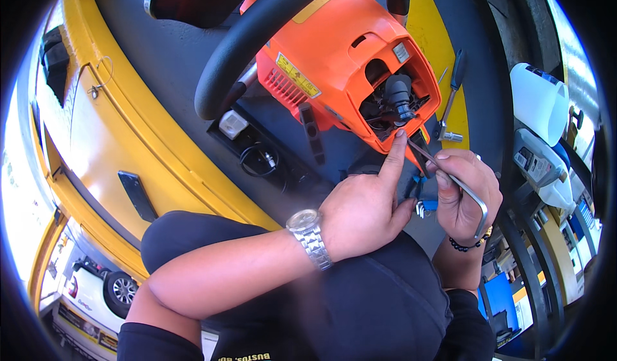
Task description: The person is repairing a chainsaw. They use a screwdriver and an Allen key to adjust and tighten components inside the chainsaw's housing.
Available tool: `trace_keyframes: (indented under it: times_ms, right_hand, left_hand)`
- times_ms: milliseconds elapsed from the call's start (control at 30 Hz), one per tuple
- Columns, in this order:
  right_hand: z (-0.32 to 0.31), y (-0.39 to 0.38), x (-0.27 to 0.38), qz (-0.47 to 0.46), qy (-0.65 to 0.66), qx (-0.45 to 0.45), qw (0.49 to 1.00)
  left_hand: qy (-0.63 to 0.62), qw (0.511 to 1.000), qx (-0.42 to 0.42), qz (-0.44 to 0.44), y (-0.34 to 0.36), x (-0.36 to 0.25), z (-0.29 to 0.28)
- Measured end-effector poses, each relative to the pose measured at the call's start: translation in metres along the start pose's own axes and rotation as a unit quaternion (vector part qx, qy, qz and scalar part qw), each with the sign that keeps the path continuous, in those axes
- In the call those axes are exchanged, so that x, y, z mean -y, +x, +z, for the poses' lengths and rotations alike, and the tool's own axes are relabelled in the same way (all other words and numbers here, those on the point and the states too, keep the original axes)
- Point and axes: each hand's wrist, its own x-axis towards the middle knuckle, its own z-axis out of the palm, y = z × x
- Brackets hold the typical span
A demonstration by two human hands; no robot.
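An orange chainsaw (347,52) with a black handle (244,36) lies on the dark work surface, its end opening showing a black rubber boot (398,97). My left hand (366,213) has its index finger extended to the opening's lower rim, just below the boot; its thumb stands apart and the other fingers are bent, mostly hidden. My right hand (468,194) grips a bent metal hex key (477,208), whose long arm points up-left to that rim beside my left fingertip. A screwdriver (457,68) and a metal socket tool (450,136) lie right of the chainsaw.
A phone (136,194) rests on a yellow panel (128,129) at left. A black tray (260,165) with a cable sits below the handle. White plastic containers (540,104) stand at right. Blue-handled tools (414,184) lie behind my hands. A white vehicle (90,290) shows lower left.
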Motion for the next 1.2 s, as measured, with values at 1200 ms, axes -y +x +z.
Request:
trace_keyframes:
  times_ms: [1200]
  right_hand:
    - [0.004, 0.033, 0.020, 0.091, -0.077, 0.103, 0.988]
  left_hand:
    - [-0.344, 0.917, -0.065, -0.190, 0.023, 0.043, -0.007]
